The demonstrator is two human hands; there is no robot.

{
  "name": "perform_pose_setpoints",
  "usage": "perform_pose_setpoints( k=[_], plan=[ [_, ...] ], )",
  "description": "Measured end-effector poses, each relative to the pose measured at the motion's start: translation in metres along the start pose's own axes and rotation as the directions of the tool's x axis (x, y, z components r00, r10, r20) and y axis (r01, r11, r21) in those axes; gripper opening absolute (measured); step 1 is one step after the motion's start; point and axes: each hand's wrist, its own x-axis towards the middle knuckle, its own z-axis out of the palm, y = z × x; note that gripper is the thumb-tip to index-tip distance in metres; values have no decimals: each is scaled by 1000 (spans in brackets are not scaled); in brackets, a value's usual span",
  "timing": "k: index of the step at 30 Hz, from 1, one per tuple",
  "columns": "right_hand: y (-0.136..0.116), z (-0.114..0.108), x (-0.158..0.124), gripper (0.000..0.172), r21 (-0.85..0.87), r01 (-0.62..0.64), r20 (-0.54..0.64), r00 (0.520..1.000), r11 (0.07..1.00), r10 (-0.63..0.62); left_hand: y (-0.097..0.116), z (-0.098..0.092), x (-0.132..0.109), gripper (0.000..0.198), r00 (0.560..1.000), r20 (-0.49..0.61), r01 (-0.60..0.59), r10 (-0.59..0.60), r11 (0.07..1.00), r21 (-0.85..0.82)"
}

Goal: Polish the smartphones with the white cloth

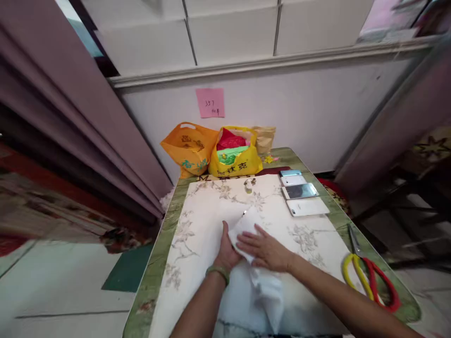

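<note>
2 bare hands work a white cloth (269,293) over the near half of a floral cover (206,216), its loose end trailing toward the person. The right hand (265,249) lies across the top, fingers outstretched and slightly parted; the left hand (227,251) supports the left edge, thumb raised, though whether its hidden fingers pinch anything, I cannot tell. Good handling calls for firm support underneath, light even pressure above, and loose folds gathered away from the scissors (357,251) and 4 phones (307,207).
</note>
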Motion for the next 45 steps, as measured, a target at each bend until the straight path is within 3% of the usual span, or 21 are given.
perform_pose_setpoints(
  k=[2, 4, 7, 9, 11, 14, 16, 19, 21, 22, 25, 27, 29, 30, 33, 34, 36, 38, 39, 42, 45],
  plan=[
    [6, 0, 7, 62, -31, -318, -123, 942, 948, 312, 1, 0, 2, 63, 1000, 14, -10, 10, 1000, 6],
    [6, -1, 10, 61, -26, -415, -176, 897, 909, 405, 1, 0, 2, 63, 1000, 23, -6, 6, 1000, 13],
    [-4, -7, 4, 61, 1, -150, -110, 983, 989, 149, 0, -1, 1, 69, 999, 27, 30, -30, 999, 29],
    [-9, -11, -3, 56, 44, -1, -97, 995, 999, 5, 0, -1, 0, 72, 999, 29, 43, -44, 999, 32],
    [-7, -15, -5, 46, 85, -63, -206, 975, 994, 80, 0, -1, 0, 71, 999, 38, 29, -31, 999, 33],
    [6, -13, 1, 36, 210, -286, -446, 823, 935, 352, 1, 0, 0, 68, 999, 41, -1, -1, 999, 44],
    [15, -9, 10, 34, 301, -346, -518, 723, 888, 457, 1, 1, 0, 68, 999, 33, -3, 1, 998, 61],
    [17, 1, 24, 36, 324, -415, -530, 665, 850, 526, 1, 2, 0, 69, 1000, 13, -10, 9, 998, 69],
    [9, 6, 30, 43, 239, -458, -492, 703, 856, 513, 1, 1, 0, 68, 1000, -7, -15, 16, 998, 61],
    [3, 8, 31, 47, 175, -445, -451, 757, 878, 474, 1, 1, 0, 68, 1000, -25, -16, 17, 998, 55],
    [-11, 10, 29, 63, 14, -243, -249, 938, 970, 239, 1, -2, -1, 69, 997, -68, 29, -27, 999, 37],
    [-11, 7, 27, 67, -18, -114, -140, 984, 993, 110, 1, -2, -1, 70, 997, -66, 53, -51, 998, 28],
    [-2, 5, 27, 65, -32, -156, -120, 981, 987, 152, 1, -2, 0, 69, 999, -40, 24, -24, 999, 24],
    [3, 5, 29, 62, -39, -258, -147, 957, 965, 250, 0, -2, 1, 68, 1000, -25, 1, -1, 1000, 23],
    [11, 7, 33, 61, -47, -527, -255, 828, 848, 500, 0, -2, 3, 66, 1000, 2, -26, 26, 999, 27],
    [11, 8, 34, 62, -58, -495, -254, 847, 867, 467, 0, -3, 3, 66, 1000, -10, -15, 16, 999, 28],
    [7, 9, 34, 66, -80, -267, -184, 951, 960, 249, 0, -3, 2, 64, 999, -45, 15, -14, 1000, 25],
    [4, 8, 33, 67, -70, -121, -129, 985, 990, 111, 1, -3, 2, 63, 998, -58, 24, -23, 1000, 19],
    [4, 8, 33, 66, -63, -171, -143, 977, 983, 161, 1, -2, 2, 64, 999, -47, 14, -14, 1000, 15],
    [3, 7, 34, 60, -43, -449, -246, 870, 892, 426, 1, 0, 2, 66, 999, -43, -22, 23, 1000, 21],
    [0, 7, 35, 62, -56, -255, -159, 957, 965, 243, 0, 1, 0, 65, 997, -83, 6, -3, 999, 35]
  ],
)
